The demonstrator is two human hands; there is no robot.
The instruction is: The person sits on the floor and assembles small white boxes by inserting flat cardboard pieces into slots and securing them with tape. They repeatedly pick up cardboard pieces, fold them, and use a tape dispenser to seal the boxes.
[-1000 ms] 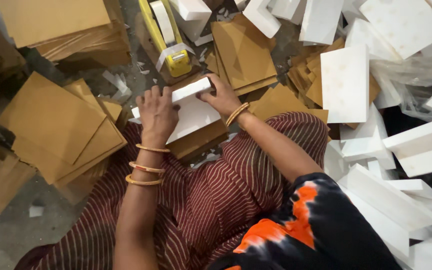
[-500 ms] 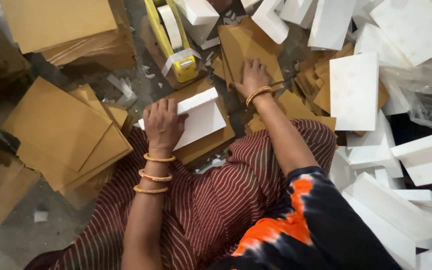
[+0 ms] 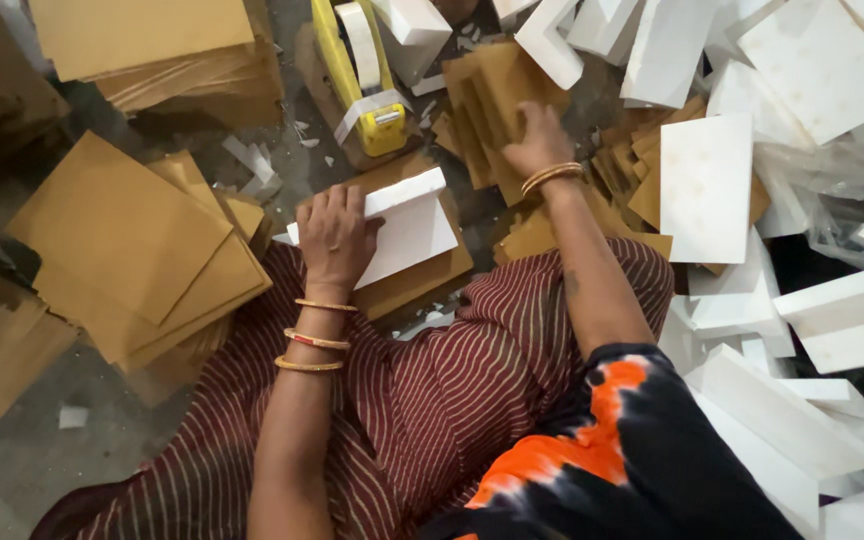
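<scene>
Over lap: left hand (image 3: pixel 332 235), fingers curled, pressing flat white foam slab (image 3: pixel 407 225) onto brown cardboard sheet (image 3: pixel 422 275).
Handling: likely light, stiff, crumbly; best gripped along edges.
Beyond: right hand (image 3: pixel 537 140), fingers spread on small brown cardboard pieces (image 3: pixel 492 95).

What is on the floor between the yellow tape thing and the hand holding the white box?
In the head view, only bare grey floor with small white scraps separates the yellow tape dispenser and left hand on the white box.
</scene>
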